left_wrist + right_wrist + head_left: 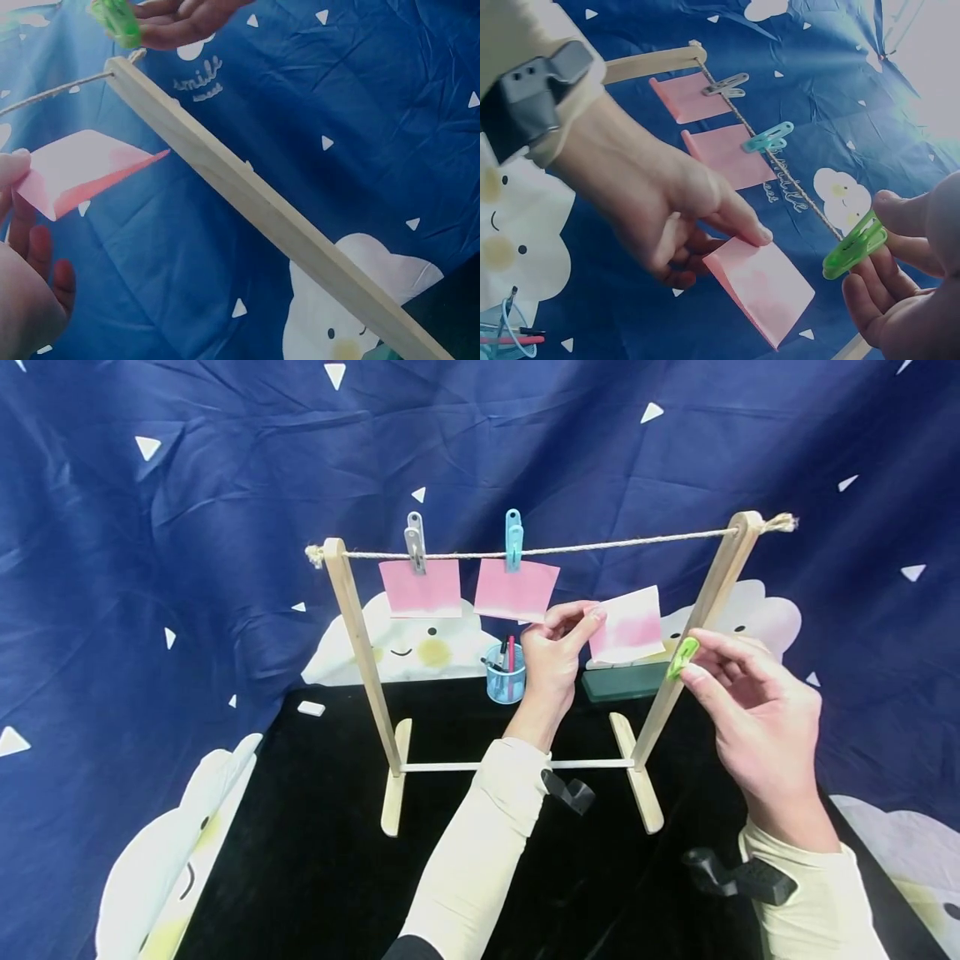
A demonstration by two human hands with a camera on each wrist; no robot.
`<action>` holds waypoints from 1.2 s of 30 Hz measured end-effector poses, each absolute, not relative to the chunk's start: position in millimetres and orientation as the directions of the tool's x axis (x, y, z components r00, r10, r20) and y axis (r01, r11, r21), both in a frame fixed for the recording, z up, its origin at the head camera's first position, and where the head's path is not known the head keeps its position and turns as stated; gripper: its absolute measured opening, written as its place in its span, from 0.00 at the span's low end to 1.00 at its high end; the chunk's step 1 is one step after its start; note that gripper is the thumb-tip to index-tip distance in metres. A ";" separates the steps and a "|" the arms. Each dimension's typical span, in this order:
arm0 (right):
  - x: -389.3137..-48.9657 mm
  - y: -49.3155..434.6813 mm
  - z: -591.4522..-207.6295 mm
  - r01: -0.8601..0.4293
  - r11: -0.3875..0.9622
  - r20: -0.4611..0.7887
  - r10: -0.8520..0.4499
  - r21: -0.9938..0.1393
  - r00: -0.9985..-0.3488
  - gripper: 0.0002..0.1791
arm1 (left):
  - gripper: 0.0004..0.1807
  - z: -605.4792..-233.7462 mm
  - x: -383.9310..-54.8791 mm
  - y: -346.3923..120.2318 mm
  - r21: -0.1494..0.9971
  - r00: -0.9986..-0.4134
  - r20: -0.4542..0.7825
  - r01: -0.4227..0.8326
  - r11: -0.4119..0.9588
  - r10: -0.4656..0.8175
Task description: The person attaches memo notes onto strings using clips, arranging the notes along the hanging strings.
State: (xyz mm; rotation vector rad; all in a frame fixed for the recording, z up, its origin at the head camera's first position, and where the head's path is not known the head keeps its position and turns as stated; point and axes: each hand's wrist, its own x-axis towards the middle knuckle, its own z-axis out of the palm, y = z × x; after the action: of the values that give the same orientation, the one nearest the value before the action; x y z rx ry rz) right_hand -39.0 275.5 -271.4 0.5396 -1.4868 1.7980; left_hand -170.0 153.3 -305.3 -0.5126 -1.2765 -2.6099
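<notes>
A pink paper note (630, 628) is pinched at its left edge between the thumb and fingers of my left hand (553, 656), below the rope (622, 542). My right hand (768, 718) pinches a green clothespin (855, 246) between thumb and fingers, near the right post of the wooden stand (693, 627). Two more pink notes hang from the rope: the left one (422, 589) under a grey clothespin (416, 542), the other (516, 591) under a blue clothespin (513, 539). The held note is apart from the rope.
Behind my left hand stands a blue pen cup (506, 681) with several pens. A dark green box (626, 682) lies behind the stand's right side. A small white block (311, 708) rests on the black table (315, 860) at the left. A blue curtain hangs behind.
</notes>
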 end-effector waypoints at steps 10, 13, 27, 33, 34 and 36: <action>-55.9 274.0 -241.8 -0.707 0.060 0.695 0.257 -0.705 -0.672 0.17 | 0.13 -304.0 -173.1 155.5 0.690 -0.916 0.397 0.343 -0.638 -0.063; -61.1 274.5 -233.8 -0.717 0.080 0.710 0.249 -0.692 -0.658 0.16 | 0.13 -303.4 -173.7 157.5 0.676 -0.917 0.392 0.340 -0.653 -0.072; -88.8 272.7 -200.6 -0.699 -0.051 0.658 0.294 -0.713 -0.693 0.14 | 0.09 -298.4 -174.3 163.4 0.625 -0.947 0.306 0.279 -0.729 -0.100; -98.2 266.7 -193.1 -0.699 -0.018 0.654 0.337 -0.715 -0.677 0.12 | 0.13 -293.2 -174.6 168.0 0.617 -0.947 0.307 0.271 -0.739 -0.092; -99.6 265.4 -192.3 -0.699 -0.003 0.657 0.338 -0.715 -0.674 0.12 | 0.14 -292.4 -174.7 168.7 0.617 -0.948 0.306 0.268 -0.740 -0.089; -102.1 263.1 -190.4 -0.697 0.031 0.663 0.340 -0.717 -0.667 0.11 | 0.12 -290.8 -175.2 170.1 0.612 -0.949 0.305 0.264 -0.745 -0.086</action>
State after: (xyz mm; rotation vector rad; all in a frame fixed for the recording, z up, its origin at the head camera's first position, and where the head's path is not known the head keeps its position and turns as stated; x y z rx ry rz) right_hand -102.1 263.1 -190.4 0.3743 -1.5539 1.7367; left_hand -175.2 170.1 -290.8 -0.3841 -1.0205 -2.7438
